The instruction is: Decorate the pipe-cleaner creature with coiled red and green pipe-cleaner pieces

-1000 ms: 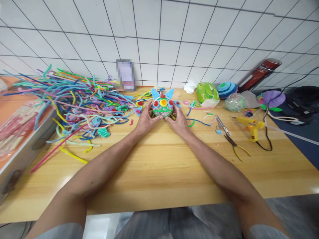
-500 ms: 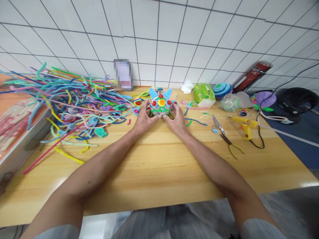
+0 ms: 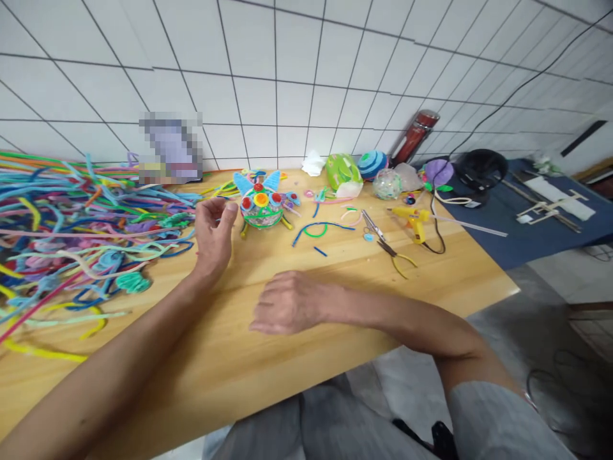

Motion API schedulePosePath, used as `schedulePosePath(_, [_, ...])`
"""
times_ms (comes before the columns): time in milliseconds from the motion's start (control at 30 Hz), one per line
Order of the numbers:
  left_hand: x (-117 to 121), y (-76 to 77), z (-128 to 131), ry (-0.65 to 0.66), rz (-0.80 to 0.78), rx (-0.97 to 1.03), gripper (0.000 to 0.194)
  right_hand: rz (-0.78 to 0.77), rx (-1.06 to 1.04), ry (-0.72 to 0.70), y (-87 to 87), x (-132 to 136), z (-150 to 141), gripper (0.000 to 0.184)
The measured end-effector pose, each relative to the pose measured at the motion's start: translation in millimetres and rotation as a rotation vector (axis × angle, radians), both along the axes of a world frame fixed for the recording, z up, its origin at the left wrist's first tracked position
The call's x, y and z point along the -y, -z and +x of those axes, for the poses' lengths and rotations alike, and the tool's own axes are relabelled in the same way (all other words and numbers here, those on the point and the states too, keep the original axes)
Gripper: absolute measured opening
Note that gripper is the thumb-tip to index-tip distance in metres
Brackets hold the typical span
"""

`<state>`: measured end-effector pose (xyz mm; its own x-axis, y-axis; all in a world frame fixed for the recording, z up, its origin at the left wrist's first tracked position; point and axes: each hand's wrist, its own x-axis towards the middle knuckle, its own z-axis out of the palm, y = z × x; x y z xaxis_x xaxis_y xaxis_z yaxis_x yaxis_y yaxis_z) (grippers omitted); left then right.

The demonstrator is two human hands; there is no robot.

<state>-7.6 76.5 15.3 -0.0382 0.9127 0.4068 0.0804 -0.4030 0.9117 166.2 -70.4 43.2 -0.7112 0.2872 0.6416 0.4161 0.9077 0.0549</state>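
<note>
A round craft figure (image 3: 263, 214) stands on the wooden table, with blue pointed ears, red and yellow discs, a green band and yellow-brown legs. Just left of it, apart from it, my left hand (image 3: 215, 233) is raised with thumb and fingers apart, holding nothing. Nearer the table's front edge lies my right hand (image 3: 287, 302), its back up and its fingers folded under; no object shows in it, though the palm is hidden. Between my right hand and the tools lie a short blue pipe cleaner piece (image 3: 320, 251) and a longer blue pipe cleaner (image 3: 330, 225).
A tangled heap of pipe cleaners (image 3: 110, 236) covers the left. Scissors (image 3: 372, 225), pliers (image 3: 396, 257) and a yellow glue gun (image 3: 414, 222) lie right. Behind them are a green ball (image 3: 342, 171), a blue striped ball (image 3: 372, 164) and a red flask (image 3: 416, 137).
Both hands have let go of the craft figure. My right hand has come back toward me, and my left has moved off to the figure's left. The view has swung right.
</note>
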Motion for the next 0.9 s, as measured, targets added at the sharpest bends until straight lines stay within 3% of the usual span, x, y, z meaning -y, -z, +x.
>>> schedulePosePath(100, [14.4,-14.0,2.1,-0.016,-0.081,0.009,0.039,-0.046,0.0,0.117,12.6,-3.8,40.7,0.041])
schedulePosePath(233, [40.8,-17.2,-0.3,0.179,-0.202,-0.154,0.043,-0.186,0.062,0.212,20.9,-0.6,69.4,0.041])
schedulePosePath(300, [52.2,-11.4,-3.8,0.216,-0.257,-0.217,0.043,-0.298,0.113,0.347,12.0,-1.9,82.9,0.031])
schedulePosePath(433, [61.9,0.5,-10.2,0.287,-0.329,-0.317,0.039,-0.524,0.168,0.833,-23.3,-11.8,128.6,0.012])
schedulePosePath(533, [61.3,1.1,-10.7,0.344,-0.343,-0.353,0.038,-0.698,0.28,1.029,-36.0,-14.3,159.6,0.009])
schedulePosePath(667, [61.2,-4.1,-8.3,0.408,-0.307,-0.403,0.036,-0.854,0.306,1.009,-20.9,-10.3,167.9,0.009])
schedulePosePath(800, [62.3,-5.1,-8.2,0.43,-0.291,-0.426,0.036,-0.81,0.306,1.048,-3.4,-3.8,149.8,0.016])
schedulePosePath(900, [62.2,-3.8,-8.7,0.437,-0.286,-0.431,0.036,-0.728,0.249,0.875,-1.2,5.3,128.7,0.011])
